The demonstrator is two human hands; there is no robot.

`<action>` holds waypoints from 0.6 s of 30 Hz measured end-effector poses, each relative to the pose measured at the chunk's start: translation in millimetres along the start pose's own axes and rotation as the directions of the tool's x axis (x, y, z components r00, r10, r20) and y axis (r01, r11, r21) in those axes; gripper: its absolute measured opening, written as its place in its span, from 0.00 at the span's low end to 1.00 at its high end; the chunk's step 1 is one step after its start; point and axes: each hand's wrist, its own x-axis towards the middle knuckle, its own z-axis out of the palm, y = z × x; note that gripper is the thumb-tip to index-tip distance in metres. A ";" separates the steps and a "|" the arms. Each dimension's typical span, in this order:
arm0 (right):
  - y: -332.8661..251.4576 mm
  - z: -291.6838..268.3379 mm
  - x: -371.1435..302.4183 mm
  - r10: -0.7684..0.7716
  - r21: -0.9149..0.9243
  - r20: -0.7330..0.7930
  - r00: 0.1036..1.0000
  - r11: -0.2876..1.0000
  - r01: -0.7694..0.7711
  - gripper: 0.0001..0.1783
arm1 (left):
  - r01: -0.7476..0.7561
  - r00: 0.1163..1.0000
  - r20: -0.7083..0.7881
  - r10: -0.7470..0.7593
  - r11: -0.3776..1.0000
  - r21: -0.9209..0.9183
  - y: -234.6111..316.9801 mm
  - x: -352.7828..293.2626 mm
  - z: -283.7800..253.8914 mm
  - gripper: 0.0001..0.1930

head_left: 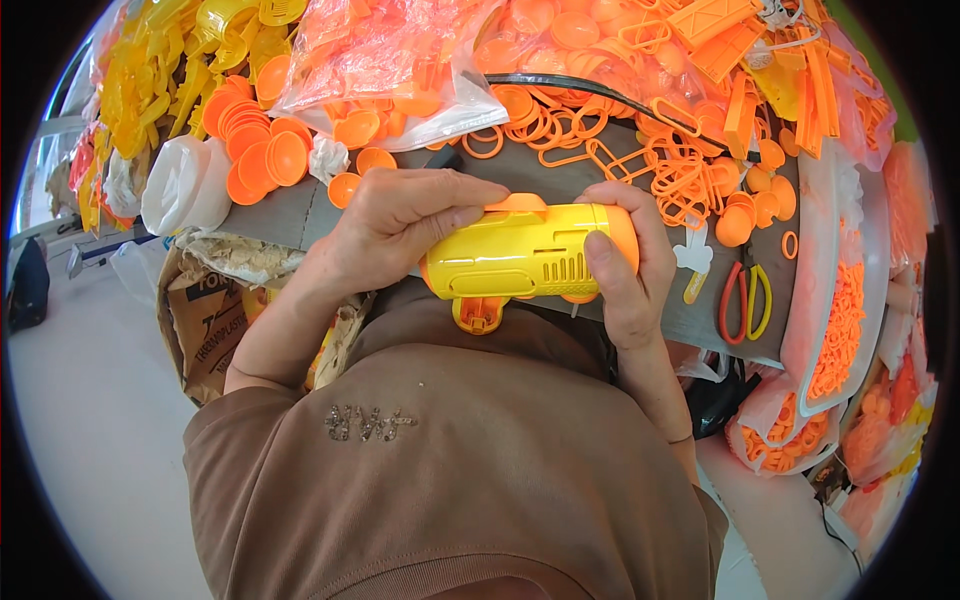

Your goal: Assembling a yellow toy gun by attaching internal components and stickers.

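Observation:
Between my hands, over the near edge of the table, is a yellow plastic toy body [510,255], a lying cylinder with slots in its side and orange ends. My right hand [630,255] wraps round its right end, thumb on the side. At the upper left of the cylinder, my left hand [410,220] pinches an orange tab-like part [518,203] on top. An orange bracket-like piece [478,315] sticks out below the body. The inside of the toy is hidden.
Orange discs [262,150], oval rings [685,180] and a clear bag of orange parts [390,70] cover the table's far side. Yellow parts [180,60] are heaped at far left. Scissors [745,300] and a tray of small orange parts [838,330] lie right; a paper bag [205,340] stands left.

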 end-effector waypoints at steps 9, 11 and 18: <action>8.0 3.6 -1.4 0.092 0.070 -0.044 0.995 0.994 -0.089 0.15 | -0.119 0.985 -0.094 0.146 0.961 0.250 14.0 -9.5 22.1 0.21; 8.6 4.0 -2.2 0.073 0.065 -0.058 0.996 0.996 -0.069 0.15 | -0.065 0.989 -0.112 0.099 0.959 0.275 24.1 -7.8 29.0 0.25; 17.4 6.6 -4.4 0.012 0.043 -0.057 0.998 0.999 -0.009 0.13 | -0.165 0.986 0.060 0.158 0.821 0.547 22.2 -1.3 39.5 0.39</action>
